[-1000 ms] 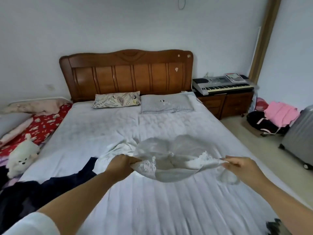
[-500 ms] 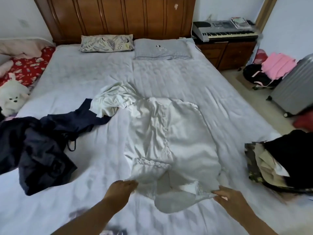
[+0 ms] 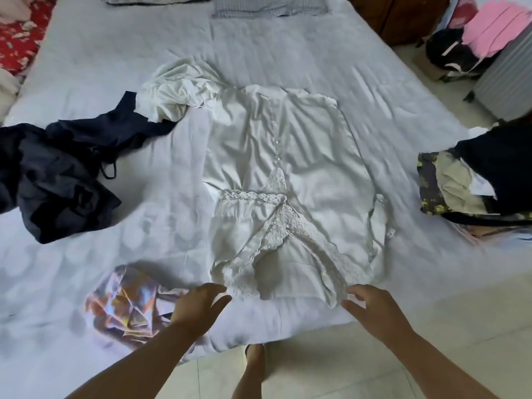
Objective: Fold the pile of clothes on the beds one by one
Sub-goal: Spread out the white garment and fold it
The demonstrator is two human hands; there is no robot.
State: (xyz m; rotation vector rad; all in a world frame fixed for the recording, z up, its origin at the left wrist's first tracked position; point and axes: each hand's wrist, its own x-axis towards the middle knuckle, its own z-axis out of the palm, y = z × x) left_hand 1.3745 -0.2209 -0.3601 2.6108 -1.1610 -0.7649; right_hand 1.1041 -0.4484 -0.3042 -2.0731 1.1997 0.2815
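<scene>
A pale grey quilted bed (image 3: 95,82) fills most of the view, with clothes scattered across it. Spread flat near its foot lies a white lace-trimmed garment (image 3: 288,182), buttons running down its middle and the lace neckline toward the person. To the left sits a heap of dark navy clothes (image 3: 57,174), and a crumpled white garment (image 3: 178,90) lies just beyond the flat one, touching its far corner. At the right edge of the bed rests a stack of dark and floral-patterned clothes (image 3: 472,182). A multicoloured folded garment (image 3: 126,303) lies near the bed's near edge, just beside the left forearm. On the floor to the far right stand a grey suitcase (image 3: 506,79) and a pink garment (image 3: 495,27).

The left hand (image 3: 198,306) hovers open, fingers loosely spread, at the near-left corner of the white lace-trimmed garment, gripping nothing. The right hand (image 3: 374,309) is likewise open and empty, fingertips just beside the near-right corner.
</scene>
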